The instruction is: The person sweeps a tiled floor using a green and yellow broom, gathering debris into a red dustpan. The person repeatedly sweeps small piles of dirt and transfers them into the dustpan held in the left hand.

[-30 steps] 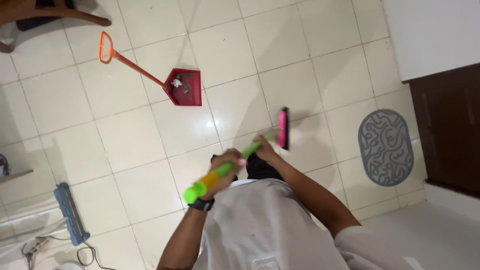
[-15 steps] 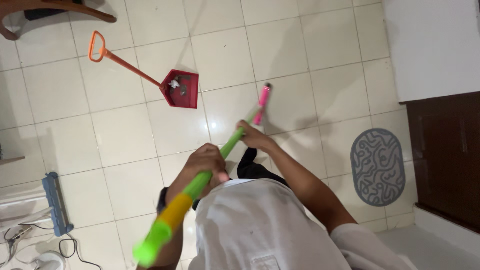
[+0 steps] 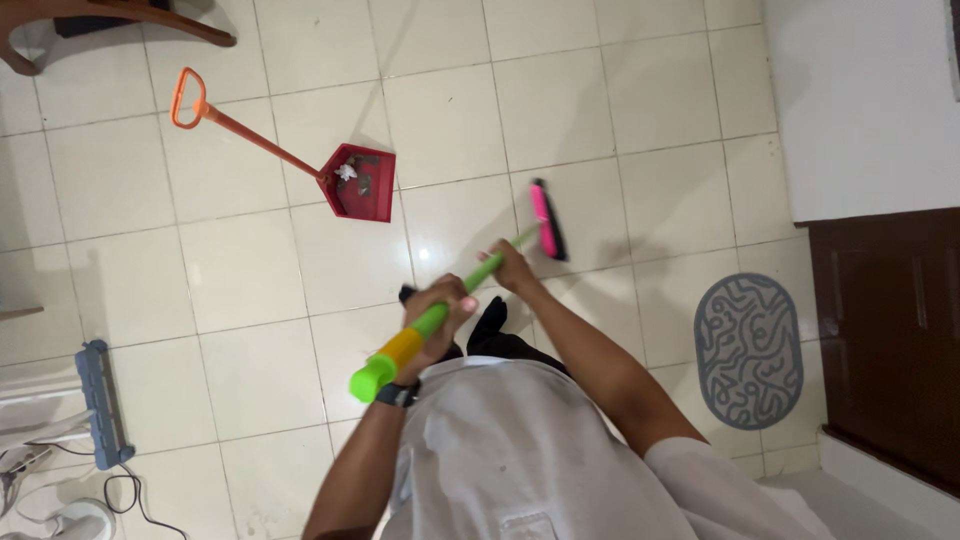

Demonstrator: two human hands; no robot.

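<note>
Left hand (image 3: 432, 318): my fingers wrapped tight around the broom handle (image 3: 440, 312), low on the green part, just above the yellow band; dark watch on that wrist.
Right hand (image 3: 513, 268): fingers closed round the same handle further down, nearer the head.
Broom handle: smooth plastic tube, bright green with a yellow sleeve and a green end cap; runs at a slant from my chest out to the floor.
Broom head (image 3: 547, 220): narrow bar, pink back with dark bristles, resting on the floor ahead of my right hand.
Floor (image 3: 250, 270): glossy cream square tiles, thin grey grout lines, light glare near the head.
Dustpan (image 3: 360, 182): red, boxy, a few scraps inside; long orange handle with loop grip; well apart, to the left of the broom head.
Mat (image 3: 748, 348): oval, grey, squiggle pattern, off to the right.
Mop head (image 3: 98, 402): blue, flat, far left by cables.
</note>
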